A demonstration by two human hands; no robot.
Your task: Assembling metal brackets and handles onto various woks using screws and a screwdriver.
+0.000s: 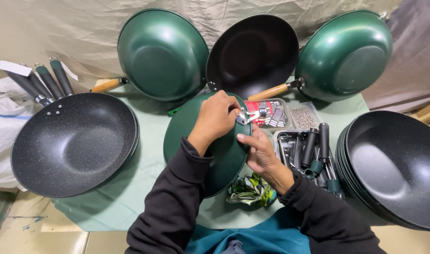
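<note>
Bracket-fitting step, by my read: green pan [215, 150] held upturned between both hands, left hand [216, 117] closed on its rim, right hand [258, 153] pinching the metal bracket [245, 116] just beside those fingers; next likely needs 1 rivet from tray [303, 118] beyond the grip.

Stacked black pans [74, 141], tray of handles [313, 155]

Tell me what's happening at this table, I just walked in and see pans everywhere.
A person holds a green pan bottom-up over the table. The left hand presses a small metal bracket against its rim, and the right hand steadies the edge. Trays of handles and small parts sit just beyond. Speckled black pans are stacked at both sides, and three more pans lean against the backdrop.
</note>
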